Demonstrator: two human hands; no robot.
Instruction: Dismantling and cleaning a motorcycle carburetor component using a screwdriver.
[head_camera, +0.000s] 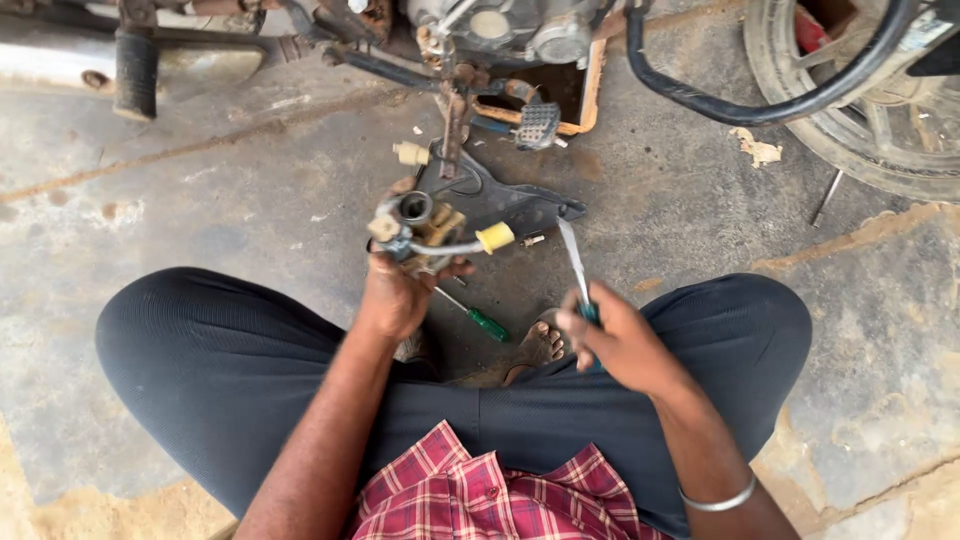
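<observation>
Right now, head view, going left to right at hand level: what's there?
Left hand holding a carburetor-like metal part → yellow cap on its hose → green-handled screwdriver on the floor → right hand gripping a flat-blade tool.

My left hand (395, 295) holds the carburetor (420, 232) left of my right hand (620, 345) with the screwdriver (577, 265). Another screwdriver (475, 315) lies between them; the motorcycle engine (500, 30) stands far.

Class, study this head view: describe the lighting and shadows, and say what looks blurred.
Head view: soft, even daylight, no hard shadows or glare; the carburettor in the left hand is sharp; the screwdriver in the right hand looks slightly motion-blurred.
</observation>
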